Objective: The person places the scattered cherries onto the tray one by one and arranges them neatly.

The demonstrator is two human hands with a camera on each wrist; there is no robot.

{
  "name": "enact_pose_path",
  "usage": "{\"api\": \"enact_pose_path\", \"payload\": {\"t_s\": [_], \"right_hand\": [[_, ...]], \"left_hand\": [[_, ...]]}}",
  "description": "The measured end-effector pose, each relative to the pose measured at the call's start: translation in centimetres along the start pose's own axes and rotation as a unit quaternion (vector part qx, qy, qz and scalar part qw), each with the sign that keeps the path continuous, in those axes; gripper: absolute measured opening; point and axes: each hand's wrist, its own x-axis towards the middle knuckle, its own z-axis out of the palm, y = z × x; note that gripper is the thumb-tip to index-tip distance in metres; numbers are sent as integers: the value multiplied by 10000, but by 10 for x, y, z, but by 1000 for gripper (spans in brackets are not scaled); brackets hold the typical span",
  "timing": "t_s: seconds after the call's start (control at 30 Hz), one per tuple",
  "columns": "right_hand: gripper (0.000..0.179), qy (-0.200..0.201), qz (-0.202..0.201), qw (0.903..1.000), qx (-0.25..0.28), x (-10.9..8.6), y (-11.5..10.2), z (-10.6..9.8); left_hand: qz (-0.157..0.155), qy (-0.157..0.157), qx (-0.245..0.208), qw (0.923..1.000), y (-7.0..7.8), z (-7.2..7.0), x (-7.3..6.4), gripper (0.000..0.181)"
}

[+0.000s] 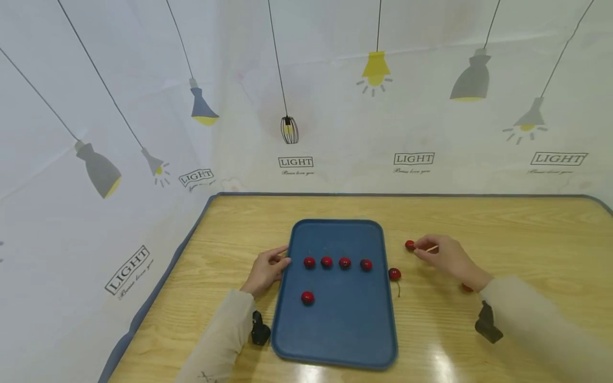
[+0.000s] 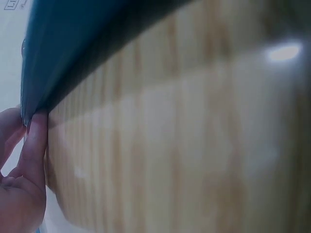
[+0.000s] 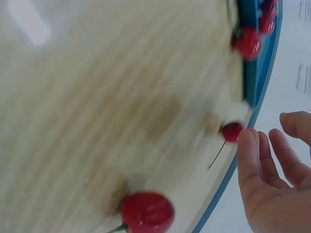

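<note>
My left hand [image 1: 266, 270] grips the left rim of a blue tray [image 1: 335, 335]. In the left wrist view, the thumb and a finger [image 2: 36, 145] pinch the tray's edge. Several red cherries [image 1: 326, 261] form a row across the tray, and a single cherry [image 1: 308, 298] sits below the row's left end. Right of the tray, my right hand [image 1: 442, 255] reaches to a cherry [image 1: 409, 245] on the table. The right wrist view shows fingertips right at this cherry [image 3: 232, 131], its stem pointing away, with the thumb held apart from the fingers.
A cherry with a stem [image 1: 395, 274] lies against the tray's right side. Another cherry [image 1: 467, 288] is partly hidden under the right wrist. The wooden table [image 1: 527, 229] meets a white wall covering [image 1: 335, 122] printed with lamps.
</note>
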Motion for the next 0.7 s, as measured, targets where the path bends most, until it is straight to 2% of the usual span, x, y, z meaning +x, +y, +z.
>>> {"api": "enact_pose_path", "payload": {"t_s": [0.13, 0.3, 0.5, 0.7], "right_hand": [[31, -144, 446, 9989, 32, 12, 9, -5], [32, -285, 736, 9969, -52, 24, 17, -6], [28, -401, 944, 9946, 125, 30, 25, -3], [24, -346, 933, 9950, -16, 35, 30, -1]], "left_hand": [[-3, 24, 14, 10000, 1, 0, -1, 41], [11, 43, 78, 10000, 1, 0, -1, 41], [-35, 5, 37, 10000, 1, 0, -1, 41], [-23, 4, 52, 10000, 2, -1, -1, 41]]}}
